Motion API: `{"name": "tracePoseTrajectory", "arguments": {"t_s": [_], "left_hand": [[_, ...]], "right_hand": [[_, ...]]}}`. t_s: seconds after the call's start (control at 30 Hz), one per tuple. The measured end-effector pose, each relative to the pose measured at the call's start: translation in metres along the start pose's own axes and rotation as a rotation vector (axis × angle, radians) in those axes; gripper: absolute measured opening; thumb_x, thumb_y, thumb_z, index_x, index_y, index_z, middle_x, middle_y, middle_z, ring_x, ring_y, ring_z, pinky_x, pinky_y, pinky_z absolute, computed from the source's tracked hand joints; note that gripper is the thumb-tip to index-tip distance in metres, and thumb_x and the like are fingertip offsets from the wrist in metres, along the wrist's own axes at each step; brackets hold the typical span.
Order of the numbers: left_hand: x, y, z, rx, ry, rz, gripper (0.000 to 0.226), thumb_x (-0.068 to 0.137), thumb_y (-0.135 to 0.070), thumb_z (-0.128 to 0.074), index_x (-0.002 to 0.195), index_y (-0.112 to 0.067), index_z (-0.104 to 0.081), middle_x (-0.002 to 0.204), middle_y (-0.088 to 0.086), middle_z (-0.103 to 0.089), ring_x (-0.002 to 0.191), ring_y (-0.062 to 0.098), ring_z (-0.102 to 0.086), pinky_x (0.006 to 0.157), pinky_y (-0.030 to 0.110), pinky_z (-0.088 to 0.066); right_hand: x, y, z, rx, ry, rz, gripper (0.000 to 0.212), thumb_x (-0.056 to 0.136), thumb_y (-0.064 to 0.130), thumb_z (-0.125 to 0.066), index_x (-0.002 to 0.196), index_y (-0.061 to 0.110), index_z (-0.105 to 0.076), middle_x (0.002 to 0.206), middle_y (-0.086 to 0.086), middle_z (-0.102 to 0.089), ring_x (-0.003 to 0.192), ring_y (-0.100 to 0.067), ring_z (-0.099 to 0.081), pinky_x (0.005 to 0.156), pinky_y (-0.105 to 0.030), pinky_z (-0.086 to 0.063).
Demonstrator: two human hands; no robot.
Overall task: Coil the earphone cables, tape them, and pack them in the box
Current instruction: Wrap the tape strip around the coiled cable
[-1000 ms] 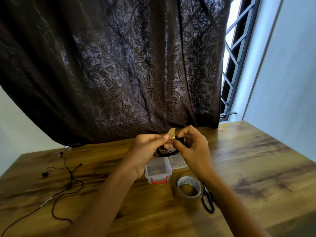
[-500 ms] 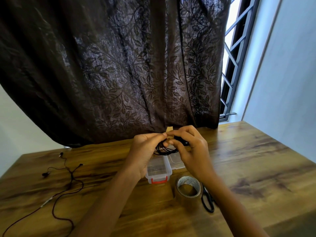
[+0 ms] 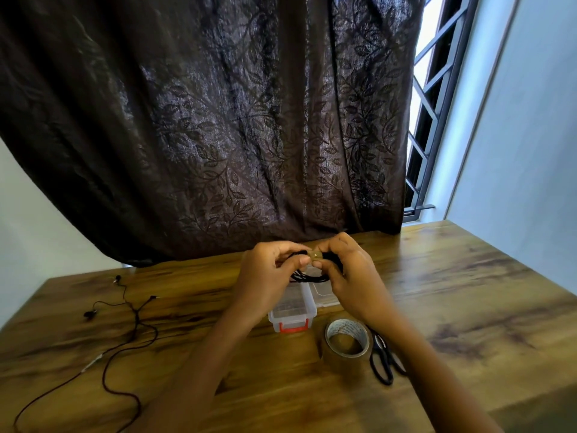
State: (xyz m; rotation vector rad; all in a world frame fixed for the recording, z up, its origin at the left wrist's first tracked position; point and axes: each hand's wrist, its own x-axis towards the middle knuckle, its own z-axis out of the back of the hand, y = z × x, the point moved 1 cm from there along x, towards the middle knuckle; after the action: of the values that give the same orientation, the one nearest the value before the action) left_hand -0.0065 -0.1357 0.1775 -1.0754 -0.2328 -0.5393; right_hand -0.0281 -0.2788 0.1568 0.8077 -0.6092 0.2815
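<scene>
Right now, both hands raised over the wooden table [image 3: 468,292], close together, just above the open box. Left hand [image 3: 268,273]: fingers curled, thumb and forefinger pinching the coiled earphone cable [image 3: 309,278] near its top, thumb tip pressed up against the strip of brown tape [image 3: 316,255] wrapped round the bundle. Right hand [image 3: 349,273]: fingers bent as well, gripping the same coil from the other side, fingertips meeting the tape. Neither hand slack, and both clamped on the coil. Black loops hanging below the fingers, between the two palms, apart from the box underneath.

Down on the wood, directly under the hands: clear plastic box [image 3: 292,310] with a red latch at its near end, and its lid [image 3: 324,295] swung open, lying flat just to the right. Contents of the box too hard to make out.

Nearer the body, brown tape roll [image 3: 346,342] lying flat with its hole upward. Dark print visible on the pale inside of its core, but too blurred to read. No other legible writing or brand. Black-handled scissors [image 3: 382,360] just beside the roll on its right, partly covered by the right forearm.

Well apart at the far left of the table, second earphone [image 3: 134,320] spread out uncoiled, buds toward the back and cord trailing off the near edge.

Behind it all, dark leaf-patterned curtain [image 3: 218,120] and barred window [image 3: 427,120].
</scene>
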Motion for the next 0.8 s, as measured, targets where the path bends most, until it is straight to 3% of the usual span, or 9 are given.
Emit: {"name": "tracePoseTrajectory", "arguments": {"t_s": [0.13,0.27,0.33,0.43,0.5,0.63,0.73,0.8], "left_hand": [[-0.001,0.001,-0.002,0.042,-0.001,-0.030,0.010,0.086,-0.012,-0.062,0.087,-0.010,-0.072,0.068,-0.011,-0.065,0.068,-0.008,-0.060,0.062,0.007,-0.045],[0.000,0.001,-0.003,0.061,0.021,-0.021,0.012,0.087,-0.013,-0.061,0.087,-0.009,-0.072,0.071,-0.005,-0.068,0.069,0.003,-0.063,0.066,0.015,-0.048],[0.000,0.003,-0.003,0.049,0.029,0.004,0.013,0.087,-0.013,-0.060,0.089,-0.008,-0.071,0.075,0.000,-0.070,0.072,0.007,-0.065,0.070,0.021,-0.050],[0.000,0.007,-0.001,-0.006,0.041,0.058,0.014,0.088,-0.014,-0.059,0.090,-0.008,-0.071,0.080,0.003,-0.072,0.078,0.013,-0.067,0.076,0.032,-0.054],[0.001,0.009,0.001,-0.045,0.043,0.080,0.013,0.088,-0.014,-0.059,0.089,-0.009,-0.071,0.080,0.003,-0.071,0.080,0.015,-0.067,0.079,0.036,-0.054],[-0.002,0.014,0.004,-0.113,0.068,0.112,0.013,0.089,-0.013,-0.058,0.092,-0.014,-0.071,0.085,0.001,-0.071,0.083,0.012,-0.067,0.080,0.030,-0.054],[-0.005,0.020,0.006,-0.185,0.099,0.162,0.013,0.089,-0.013,-0.057,0.091,-0.017,-0.069,0.084,-0.003,-0.071,0.079,0.004,-0.066,0.072,0.016,-0.053],[-0.008,0.028,0.008,-0.239,0.094,0.233,0.015,0.090,-0.014,-0.056,0.095,-0.014,-0.069,0.083,-0.002,-0.070,0.074,-0.001,-0.064,0.065,0.009,-0.048]], "right_hand": [[0.000,0.002,0.000,0.110,0.133,-0.112,0.038,0.088,-0.004,-0.051,0.076,0.030,-0.043,0.080,0.009,-0.044,0.075,-0.006,-0.046,0.068,-0.007,-0.038],[-0.003,0.006,0.001,0.485,0.251,-0.299,0.025,0.093,-0.001,-0.046,0.079,0.018,-0.054,0.064,0.013,-0.060,0.064,0.007,-0.055,0.061,-0.009,-0.042],[-0.005,0.003,0.002,0.680,0.300,-0.397,0.020,0.094,0.003,-0.044,0.082,0.013,-0.057,0.059,0.013,-0.064,0.062,0.006,-0.058,0.061,-0.013,-0.045],[-0.006,-0.002,0.001,0.905,0.346,-0.517,0.015,0.091,0.011,-0.048,0.092,0.006,-0.062,0.074,0.003,-0.067,0.073,-0.005,-0.061,0.069,-0.021,-0.049],[-0.005,-0.005,0.000,1.010,0.362,-0.566,0.024,0.085,0.021,-0.052,0.097,0.003,-0.062,0.084,-0.005,-0.067,0.079,-0.009,-0.061,0.073,-0.023,-0.050],[-0.004,-0.004,-0.005,1.038,0.353,-0.589,0.036,0.081,0.030,-0.053,0.098,-0.001,-0.062,0.092,-0.013,-0.063,0.086,-0.016,-0.060,0.074,-0.024,-0.050],[-0.004,-0.004,-0.014,0.966,0.301,-0.570,0.027,0.084,0.023,-0.053,0.092,0.000,-0.064,0.090,-0.017,-0.061,0.085,-0.018,-0.059,0.074,-0.023,-0.051],[-0.005,-0.003,-0.022,0.878,0.268,-0.554,0.020,0.089,0.019,-0.052,0.087,0.004,-0.065,0.083,-0.010,-0.066,0.079,-0.014,-0.062,0.069,-0.021,-0.052]]}}
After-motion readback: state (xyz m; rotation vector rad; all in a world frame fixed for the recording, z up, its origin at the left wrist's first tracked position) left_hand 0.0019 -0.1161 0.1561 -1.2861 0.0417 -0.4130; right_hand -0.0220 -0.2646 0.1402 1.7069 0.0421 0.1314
